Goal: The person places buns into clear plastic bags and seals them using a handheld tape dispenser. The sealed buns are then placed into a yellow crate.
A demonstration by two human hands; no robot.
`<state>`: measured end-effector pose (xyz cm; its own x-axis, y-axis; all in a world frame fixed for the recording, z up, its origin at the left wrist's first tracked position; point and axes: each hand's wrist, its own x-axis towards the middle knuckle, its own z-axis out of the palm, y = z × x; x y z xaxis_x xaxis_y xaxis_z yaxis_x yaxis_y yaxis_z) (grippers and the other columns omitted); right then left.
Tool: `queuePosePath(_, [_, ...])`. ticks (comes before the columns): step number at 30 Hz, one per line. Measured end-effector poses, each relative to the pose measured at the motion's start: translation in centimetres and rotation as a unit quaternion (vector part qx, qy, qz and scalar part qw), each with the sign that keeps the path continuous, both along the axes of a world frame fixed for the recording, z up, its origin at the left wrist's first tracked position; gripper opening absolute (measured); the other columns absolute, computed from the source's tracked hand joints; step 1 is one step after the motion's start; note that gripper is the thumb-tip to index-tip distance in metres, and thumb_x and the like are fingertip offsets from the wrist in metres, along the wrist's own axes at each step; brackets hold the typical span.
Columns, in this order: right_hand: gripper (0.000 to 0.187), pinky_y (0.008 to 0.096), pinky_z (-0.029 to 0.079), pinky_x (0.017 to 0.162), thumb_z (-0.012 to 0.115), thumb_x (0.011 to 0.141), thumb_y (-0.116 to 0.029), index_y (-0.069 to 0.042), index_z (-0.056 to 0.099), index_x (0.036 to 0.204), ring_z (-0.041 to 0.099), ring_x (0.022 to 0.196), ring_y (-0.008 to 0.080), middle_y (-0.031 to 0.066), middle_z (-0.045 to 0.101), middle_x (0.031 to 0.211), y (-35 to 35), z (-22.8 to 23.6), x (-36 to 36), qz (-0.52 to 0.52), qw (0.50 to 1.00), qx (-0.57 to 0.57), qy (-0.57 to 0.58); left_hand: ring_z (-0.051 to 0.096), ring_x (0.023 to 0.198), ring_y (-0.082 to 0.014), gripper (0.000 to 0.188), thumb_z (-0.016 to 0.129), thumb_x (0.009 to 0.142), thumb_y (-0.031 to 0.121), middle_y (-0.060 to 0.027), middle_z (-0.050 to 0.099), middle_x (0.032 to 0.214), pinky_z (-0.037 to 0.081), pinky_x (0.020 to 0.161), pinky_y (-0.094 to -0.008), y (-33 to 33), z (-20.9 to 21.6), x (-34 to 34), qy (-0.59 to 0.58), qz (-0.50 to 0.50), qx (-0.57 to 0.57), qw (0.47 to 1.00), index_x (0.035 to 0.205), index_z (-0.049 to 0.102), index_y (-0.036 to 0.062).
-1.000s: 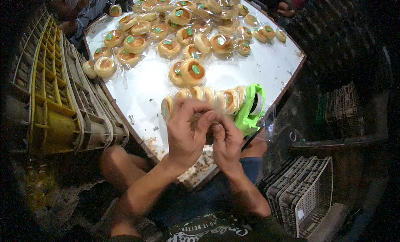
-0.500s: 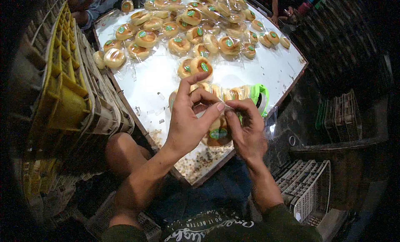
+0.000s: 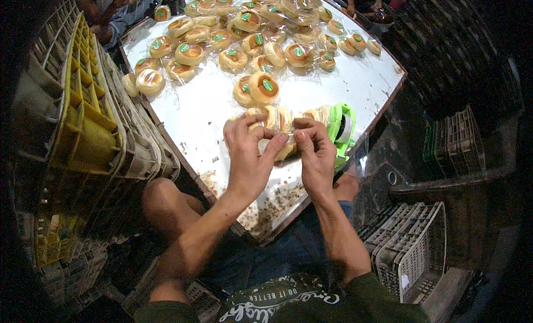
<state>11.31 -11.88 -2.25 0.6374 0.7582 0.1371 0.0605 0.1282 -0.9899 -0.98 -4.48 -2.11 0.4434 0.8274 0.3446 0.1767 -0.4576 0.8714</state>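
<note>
Near the front of the white table (image 3: pixel 200 123), my left hand (image 3: pixel 247 151) and my right hand (image 3: pixel 316 159) meet, thumbs and fingers pinched on the clear plastic of a bagged bun (image 3: pixel 287 152). The bun hangs mostly hidden behind my fingers. Just beyond, several wrapped buns (image 3: pixel 271 117) stand on edge in a row, and more wrapped buns (image 3: pixel 315 114) lie beyond my right hand. A bright green tape dispenser (image 3: pixel 343 128) with a pale roll stands right of that hand. Two golden buns with green labels, the front one (image 3: pixel 264 88) overlapping the other, rest farther back.
A large heap of bagged buns (image 3: pixel 252 39) covers the far table. Yellow and grey plastic crates (image 3: pixel 91 128) stack up at the left; grey crates (image 3: pixel 408 251) stand low at the right. A person (image 3: pixel 119 6) sits at the far left, and another person's hand (image 3: pixel 351 9) shows at the far right.
Both hands have moved forward with the bagged bun, toward the row of buns and the tape dispenser. My left index finger, raised before, has curled down. The view has shifted slightly.
</note>
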Motion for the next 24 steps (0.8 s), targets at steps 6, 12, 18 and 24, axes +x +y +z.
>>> queuePosePath(6, [0.007,0.0316,0.045,0.090,0.065,0.088,-0.004,-0.001,0.062,0.083,0.057,0.102,0.0199,0.0140,0.057,0.114,-1.4,1.1,-2.3,-0.114,0.989,0.020,-0.097,0.047,0.105,-0.0210,0.023,0.070,0.088,0.018,-0.0122,0.053,0.116,0.041,0.089,-0.0350,-2.2,2.2,1.3,-0.114,0.044,-0.250,0.960,0.075,0.064,-0.0014])
queuePosePath(12, [0.042,0.0391,0.050,0.090,0.063,0.086,-0.002,-0.004,0.047,0.124,0.059,0.099,0.0230,0.0149,0.055,0.116,-1.5,1.3,-1.1,-0.093,0.988,0.051,0.115,0.050,0.087,-0.0130,0.033,0.053,0.081,-0.008,-0.0057,0.046,0.098,0.050,0.078,-0.0289,-1.6,-0.8,2.6,-0.264,0.004,-0.289,0.920,0.099,0.033,0.0101])
queuePosePath(18, [0.038,0.0397,0.046,0.091,0.068,0.087,-0.022,0.001,0.057,0.116,0.060,0.102,0.0299,0.0175,0.061,0.110,-9.0,-8.5,9.6,-0.256,0.890,-0.303,-0.223,0.048,0.087,-0.0139,0.031,0.055,0.078,-0.006,-0.0061,0.047,0.095,0.047,0.079,-0.0293,0.9,-0.9,2.7,-0.252,0.002,-0.264,0.931,0.099,0.036,0.0089])
queuePosePath(24, [0.028,0.0386,0.043,0.087,0.065,0.090,-0.023,0.005,0.064,0.096,0.057,0.090,0.0285,0.0160,0.060,0.097,-5.7,-6.4,12.4,-0.269,0.925,-0.229,-0.144,0.047,0.087,-0.0127,0.028,0.053,0.077,-0.006,-0.0058,0.047,0.095,0.044,0.080,-0.0266,0.7,-1.0,3.2,-0.217,0.006,-0.256,0.942,0.099,0.040,0.0054])
